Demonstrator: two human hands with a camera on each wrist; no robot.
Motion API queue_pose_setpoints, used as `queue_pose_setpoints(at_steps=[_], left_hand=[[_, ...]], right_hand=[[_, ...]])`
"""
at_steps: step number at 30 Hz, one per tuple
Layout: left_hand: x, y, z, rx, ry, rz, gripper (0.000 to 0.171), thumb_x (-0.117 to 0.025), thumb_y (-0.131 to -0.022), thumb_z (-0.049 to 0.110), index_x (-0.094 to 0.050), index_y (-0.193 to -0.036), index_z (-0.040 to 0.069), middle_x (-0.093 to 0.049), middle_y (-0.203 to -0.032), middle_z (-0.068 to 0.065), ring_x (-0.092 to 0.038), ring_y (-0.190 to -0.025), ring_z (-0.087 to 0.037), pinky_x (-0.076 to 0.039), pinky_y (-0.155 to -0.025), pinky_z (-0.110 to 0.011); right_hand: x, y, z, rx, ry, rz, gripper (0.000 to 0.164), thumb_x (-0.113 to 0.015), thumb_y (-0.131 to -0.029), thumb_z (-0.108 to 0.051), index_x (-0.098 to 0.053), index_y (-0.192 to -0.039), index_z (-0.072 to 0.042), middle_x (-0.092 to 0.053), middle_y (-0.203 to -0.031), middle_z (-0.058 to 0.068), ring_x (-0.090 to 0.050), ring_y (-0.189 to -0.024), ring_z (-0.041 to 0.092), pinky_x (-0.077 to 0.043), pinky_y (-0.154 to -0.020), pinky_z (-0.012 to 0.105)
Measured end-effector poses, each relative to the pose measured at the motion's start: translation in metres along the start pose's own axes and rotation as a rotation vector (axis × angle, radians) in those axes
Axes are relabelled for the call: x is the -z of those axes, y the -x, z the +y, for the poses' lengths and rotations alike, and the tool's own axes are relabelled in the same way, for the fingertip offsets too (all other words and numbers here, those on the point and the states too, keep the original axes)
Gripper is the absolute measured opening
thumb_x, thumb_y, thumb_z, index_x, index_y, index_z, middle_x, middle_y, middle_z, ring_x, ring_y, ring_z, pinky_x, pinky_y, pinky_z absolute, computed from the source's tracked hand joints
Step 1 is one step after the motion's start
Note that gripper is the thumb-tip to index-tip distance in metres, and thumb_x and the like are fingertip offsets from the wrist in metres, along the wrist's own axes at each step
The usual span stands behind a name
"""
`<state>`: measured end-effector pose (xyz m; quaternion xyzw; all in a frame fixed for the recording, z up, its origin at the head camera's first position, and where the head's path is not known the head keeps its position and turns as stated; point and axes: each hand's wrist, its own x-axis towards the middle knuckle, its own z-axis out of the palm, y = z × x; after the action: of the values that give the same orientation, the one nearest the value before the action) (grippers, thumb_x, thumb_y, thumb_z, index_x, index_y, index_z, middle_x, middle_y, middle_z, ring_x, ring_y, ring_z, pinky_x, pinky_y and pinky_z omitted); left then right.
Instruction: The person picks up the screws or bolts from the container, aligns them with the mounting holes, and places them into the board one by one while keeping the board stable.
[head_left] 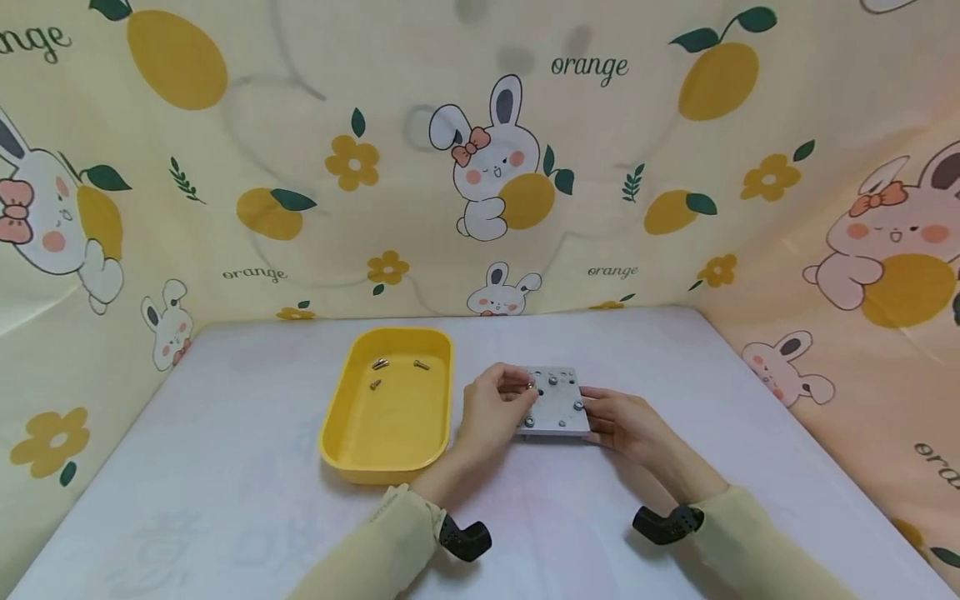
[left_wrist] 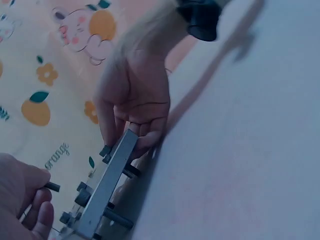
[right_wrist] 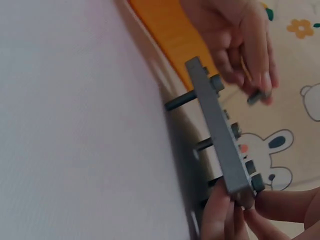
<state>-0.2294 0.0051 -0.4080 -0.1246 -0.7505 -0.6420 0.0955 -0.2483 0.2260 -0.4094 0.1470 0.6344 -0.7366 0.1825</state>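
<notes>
My left hand [head_left: 489, 410] pinches a small bolt [right_wrist: 256, 96] between thumb and fingertips, over the left part of a square metal plate [head_left: 557, 408]. In the left wrist view this bolt's shank [left_wrist: 53, 187] sticks out from the fingertips, apart from the plate. My right hand [head_left: 628, 423] grips the plate's right edge, thumb on one face and fingers below. Several bolts sit in the plate, heads on the upper face, such as one bolt head [head_left: 552, 380]; their shanks [right_wrist: 181, 100] poke out underneath. The plate stands raised over the table on this side.
A yellow tray [head_left: 386, 472] stands left of the plate, close by my left forearm, with several loose bolts [head_left: 380, 364] in it. A white cloth covers the table [head_left: 247, 467]. Patterned curtain [head_left: 420, 275] rises behind and at both sides.
</notes>
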Motion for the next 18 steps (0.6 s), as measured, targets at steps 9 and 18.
queue_pose_setpoints(at_steps=[9, 18], left_hand=[[-0.015, -0.014, -0.02, -0.002, -0.015, 0.095, 0.018, -0.078, -0.084, 0.005, -0.069, -0.099, 0.011, -0.072, -0.09, 0.005, -0.065, -0.082, -0.007, -0.052, -0.076, -0.028], [-0.015, -0.02, -0.03, -0.059, -0.096, 0.036, 0.019, -0.079, -0.084, 0.008, -0.07, -0.099, 0.013, -0.071, -0.092, 0.006, -0.064, -0.087, -0.004, -0.05, -0.086, -0.033]], right_hand=[[-0.008, 0.003, -0.001, -0.001, 0.01, 0.065, 0.054, -0.065, -0.096, -0.014, -0.045, -0.145, -0.002, -0.069, -0.109, 0.008, -0.067, -0.093, 0.019, -0.054, -0.084, 0.038], [-0.012, 0.005, 0.001, 0.006, -0.003, 0.053, 0.056, -0.065, -0.096, -0.011, -0.043, -0.146, 0.0, -0.068, -0.111, 0.007, -0.067, -0.093, 0.017, -0.053, -0.079, 0.035]])
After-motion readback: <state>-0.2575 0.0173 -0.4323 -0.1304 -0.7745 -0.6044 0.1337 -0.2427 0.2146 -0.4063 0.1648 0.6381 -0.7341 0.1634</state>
